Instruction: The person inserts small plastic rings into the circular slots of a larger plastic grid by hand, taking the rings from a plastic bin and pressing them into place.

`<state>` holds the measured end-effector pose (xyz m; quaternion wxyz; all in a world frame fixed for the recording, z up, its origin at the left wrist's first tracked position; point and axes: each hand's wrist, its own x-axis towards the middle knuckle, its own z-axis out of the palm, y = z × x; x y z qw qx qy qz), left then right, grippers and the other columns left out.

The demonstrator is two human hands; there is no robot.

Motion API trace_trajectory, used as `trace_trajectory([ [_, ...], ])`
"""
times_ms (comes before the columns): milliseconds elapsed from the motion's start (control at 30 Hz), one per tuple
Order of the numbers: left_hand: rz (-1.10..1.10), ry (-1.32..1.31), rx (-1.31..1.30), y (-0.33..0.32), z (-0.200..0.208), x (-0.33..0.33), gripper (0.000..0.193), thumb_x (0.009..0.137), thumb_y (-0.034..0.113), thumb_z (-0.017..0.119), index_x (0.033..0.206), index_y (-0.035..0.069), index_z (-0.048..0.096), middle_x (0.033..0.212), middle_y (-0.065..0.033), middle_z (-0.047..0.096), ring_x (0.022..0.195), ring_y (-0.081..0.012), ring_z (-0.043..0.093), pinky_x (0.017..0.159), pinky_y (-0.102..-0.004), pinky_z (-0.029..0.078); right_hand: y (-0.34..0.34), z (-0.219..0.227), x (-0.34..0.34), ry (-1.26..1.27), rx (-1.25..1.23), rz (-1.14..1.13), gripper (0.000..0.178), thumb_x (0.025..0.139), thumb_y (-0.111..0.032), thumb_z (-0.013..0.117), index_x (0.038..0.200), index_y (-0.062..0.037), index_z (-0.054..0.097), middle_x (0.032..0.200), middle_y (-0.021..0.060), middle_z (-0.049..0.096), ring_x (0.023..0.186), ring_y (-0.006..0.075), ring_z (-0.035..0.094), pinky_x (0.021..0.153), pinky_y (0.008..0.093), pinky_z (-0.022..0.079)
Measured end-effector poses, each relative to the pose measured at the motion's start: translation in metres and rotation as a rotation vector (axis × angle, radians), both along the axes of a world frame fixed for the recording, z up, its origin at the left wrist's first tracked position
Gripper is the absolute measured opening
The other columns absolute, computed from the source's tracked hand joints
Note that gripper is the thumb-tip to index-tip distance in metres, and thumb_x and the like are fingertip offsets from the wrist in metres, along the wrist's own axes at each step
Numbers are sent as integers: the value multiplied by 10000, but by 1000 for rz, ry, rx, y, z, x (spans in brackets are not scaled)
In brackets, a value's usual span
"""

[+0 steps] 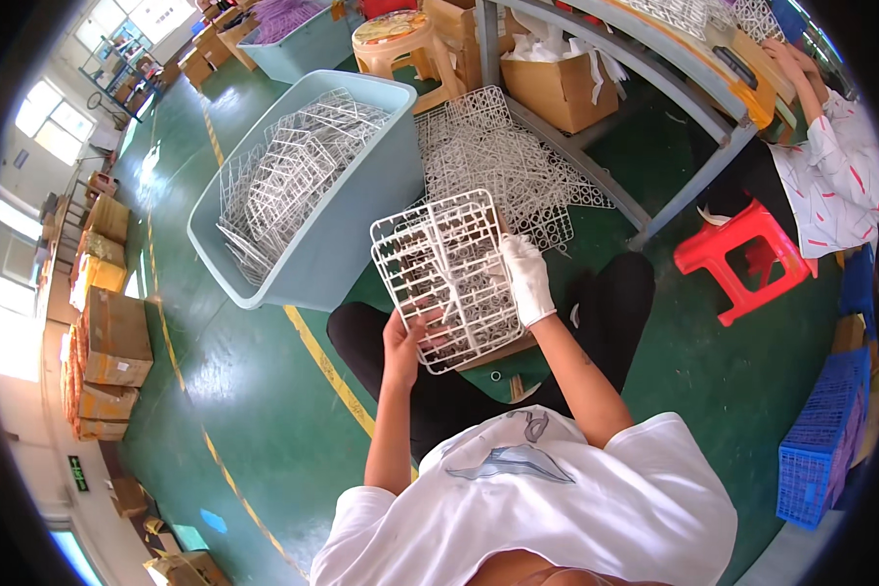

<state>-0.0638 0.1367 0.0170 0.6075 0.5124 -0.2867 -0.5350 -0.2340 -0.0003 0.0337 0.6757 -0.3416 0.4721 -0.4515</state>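
Over my lap I hold a white plastic sprue frame (447, 273), a rectangular lattice of thin runners with small parts along them. My bare left hand (405, 342) grips its lower left side, some fingers showing behind the runners. My right hand (527, 278), in a white glove, is closed on its right edge. Below the frame, more small pale pieces and a brown edge like a box show through the gaps. A heap of white lattice frames (503, 156) lies on the floor just beyond.
To the left stands a blue-grey tub (352, 210) full of similar lattice frames. A metal-framed table (674, 98) is at the upper right, where a co-worker's hands (796, 63) rest. A red stool (747, 259), a cardboard box (562, 93) and a blue crate (820, 430) stand around.
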Motion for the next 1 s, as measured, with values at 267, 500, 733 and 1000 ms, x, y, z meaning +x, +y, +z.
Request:
trace_trajectory([
  [267,267,86,-7,-23,29,110,286,927,87,414,1203,22,449,1061,-190,606,739,-169,650,640,-245,548,-35,-69,-17,19,280,141,192,875,-298,569,961,-127,554,838,6,607,733,117,613,589,252,484],
  [500,581,138,-225,-121,23,226,368,903,4,312,1263,-1,390,1204,-245,511,1019,-249,587,769,-251,543,1,-168,-31,122,424,333,199,852,-327,588,892,-135,557,745,1,602,632,122,586,537,276,463],
  [733,594,-563,-219,-199,12,343,328,923,123,395,1206,-27,466,1031,-217,615,866,-247,644,737,-294,538,0,-178,-44,219,735,351,190,858,-305,572,932,-131,553,753,-4,590,580,111,563,477,256,417],
  [1000,-137,-1377,402,-201,38,463,685,739,327,718,1301,53,438,1097,-154,603,1025,-245,593,761,-306,499,-14,-201,-34,287,690,413,228,870,-341,554,924,-120,574,804,-8,622,637,99,591,482,242,428],
])
